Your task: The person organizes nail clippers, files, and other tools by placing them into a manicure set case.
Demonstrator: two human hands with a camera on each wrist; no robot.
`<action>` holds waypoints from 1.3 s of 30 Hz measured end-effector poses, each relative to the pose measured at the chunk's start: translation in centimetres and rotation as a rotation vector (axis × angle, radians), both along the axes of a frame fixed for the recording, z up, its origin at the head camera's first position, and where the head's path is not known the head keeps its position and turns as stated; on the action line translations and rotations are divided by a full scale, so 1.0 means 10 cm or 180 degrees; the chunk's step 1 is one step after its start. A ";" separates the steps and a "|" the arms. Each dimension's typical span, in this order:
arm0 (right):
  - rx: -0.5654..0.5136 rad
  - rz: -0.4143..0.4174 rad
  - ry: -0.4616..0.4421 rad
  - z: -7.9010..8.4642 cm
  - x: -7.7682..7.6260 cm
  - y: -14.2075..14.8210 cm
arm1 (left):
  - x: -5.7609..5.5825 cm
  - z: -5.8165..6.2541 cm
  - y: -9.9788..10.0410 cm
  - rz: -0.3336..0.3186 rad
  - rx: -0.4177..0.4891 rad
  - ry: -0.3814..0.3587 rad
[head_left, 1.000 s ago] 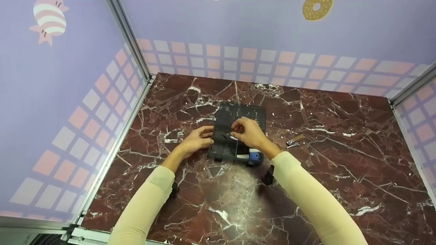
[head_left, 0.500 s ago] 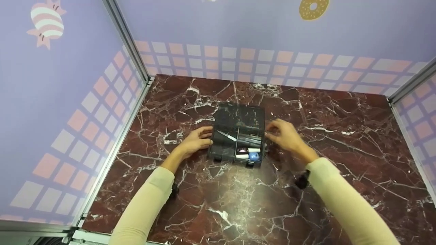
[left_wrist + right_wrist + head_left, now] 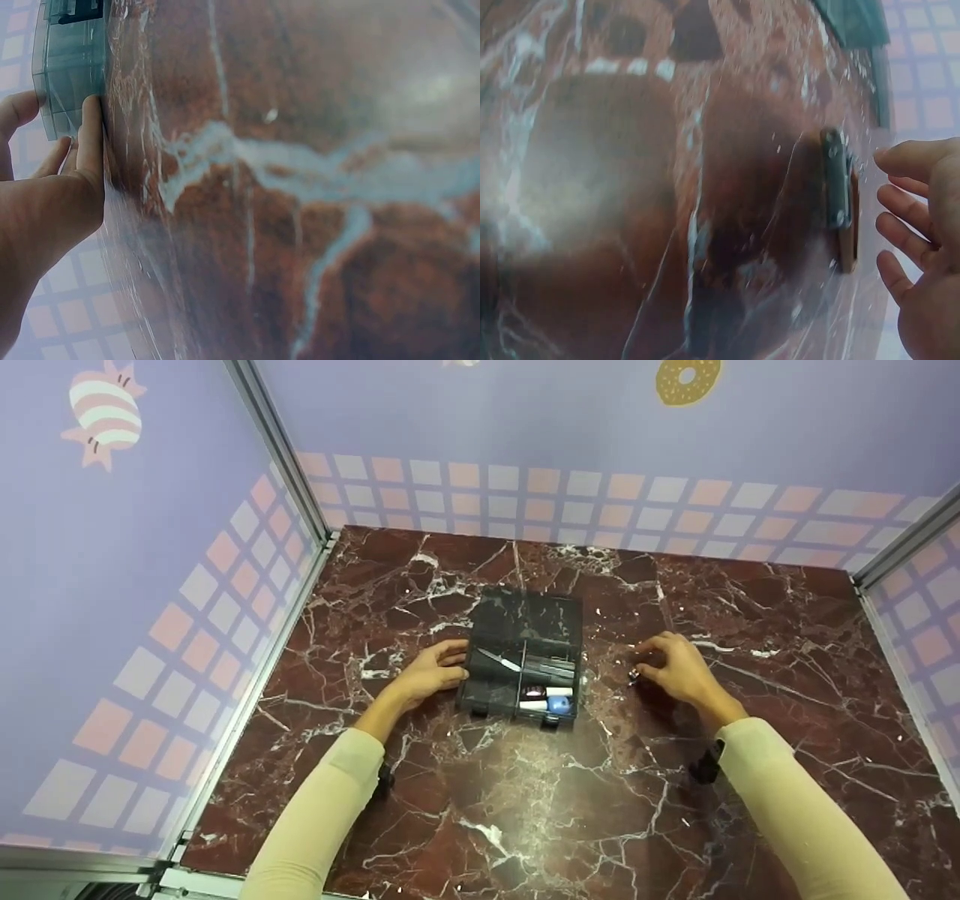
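In the head view, an opened dark see-through plastic case (image 3: pixel 496 690) lies with its lid (image 3: pixel 529 615) folded back. My left hand (image 3: pixel 425 673) touches the case's left side with thumb and fingers. A slim silver pointed tool (image 3: pixel 508 663) lies in the left compartment. The right compartments hold a blue nail polish bottle (image 3: pixel 559 704), a dark one (image 3: pixel 534 692) and clear slim items (image 3: pixel 551 667). My right hand (image 3: pixel 679 667) hovers with loosely bent fingers over a nail clipper (image 3: pixel 835 178). Beside the clipper, in the right wrist view, lies a narrow brown piece (image 3: pixel 849 236).
Dark red marbled tabletop (image 3: pixel 480 810) surrounds the case on all sides. Purple panels with a printed grid (image 3: pixel 525 487) stand at the back, left and right, joined by metal posts (image 3: pixel 292 457).
My right hand has left the case and moved right to the clipper, uncovering the silver tool in the left compartment. My left hand has stayed at the case's side.
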State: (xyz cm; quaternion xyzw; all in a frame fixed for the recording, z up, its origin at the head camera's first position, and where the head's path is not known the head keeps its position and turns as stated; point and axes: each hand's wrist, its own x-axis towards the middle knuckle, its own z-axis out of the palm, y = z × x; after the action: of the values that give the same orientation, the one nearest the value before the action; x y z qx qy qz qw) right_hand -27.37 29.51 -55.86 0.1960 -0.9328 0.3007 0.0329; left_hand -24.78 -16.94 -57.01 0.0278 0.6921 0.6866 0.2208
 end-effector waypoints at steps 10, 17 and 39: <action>0.0070 0.0031 -0.0019 -0.09 0.03 0.16 | 0.03 0.04 0.00 -0.0047 -0.0034 0.0035; 0.0077 0.0059 0.0027 -0.10 0.07 0.21 | 0.02 0.04 0.00 -0.0034 -0.0023 0.0002; 0.0039 -0.0072 -0.0508 -0.12 0.12 0.16 | 0.03 0.02 0.00 -0.0027 -0.0024 0.0025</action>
State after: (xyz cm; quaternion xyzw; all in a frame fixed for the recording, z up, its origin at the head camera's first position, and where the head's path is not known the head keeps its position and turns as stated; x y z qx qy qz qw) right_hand -26.17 31.15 -57.04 0.1611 -0.9364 0.3092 -0.0394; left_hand -24.51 -16.98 -56.83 0.0326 0.6954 0.6830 0.2211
